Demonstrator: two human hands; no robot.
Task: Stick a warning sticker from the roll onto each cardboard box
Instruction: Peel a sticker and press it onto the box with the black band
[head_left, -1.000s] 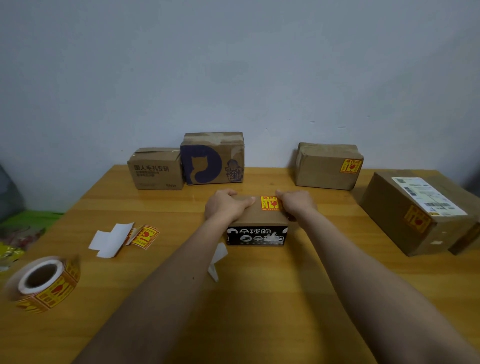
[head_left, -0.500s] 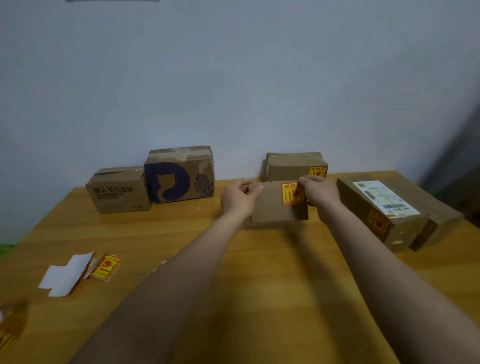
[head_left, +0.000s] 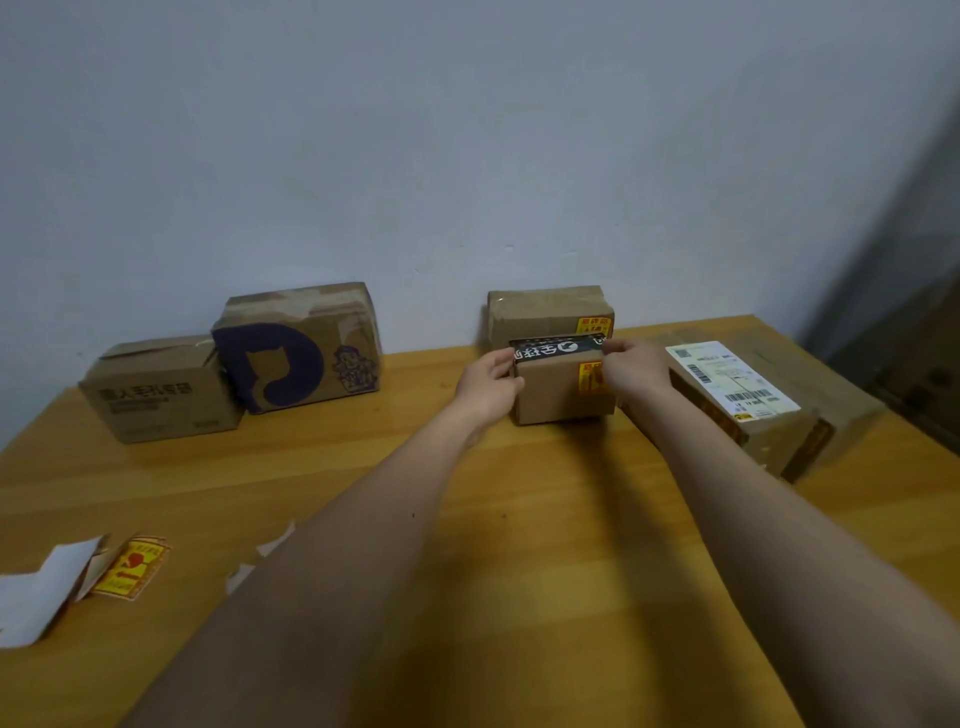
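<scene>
Left hand (head_left: 488, 387) and right hand (head_left: 631, 366) clamp the small cardboard box (head_left: 561, 387) from both sides, fingers curled on its ends, box low over the tabletop (head_left: 519, 519). Yellow warning sticker (head_left: 589, 378) on its near face, partly under right fingers. Directly behind: stickered box (head_left: 545, 314); right of right hand: labelled box (head_left: 748, 400).

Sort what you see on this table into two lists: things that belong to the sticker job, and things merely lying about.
Job: held box, its warning sticker, left hand, right hand, cat box, plain box.

Lying about: white backing paper, loose sticker.
</scene>
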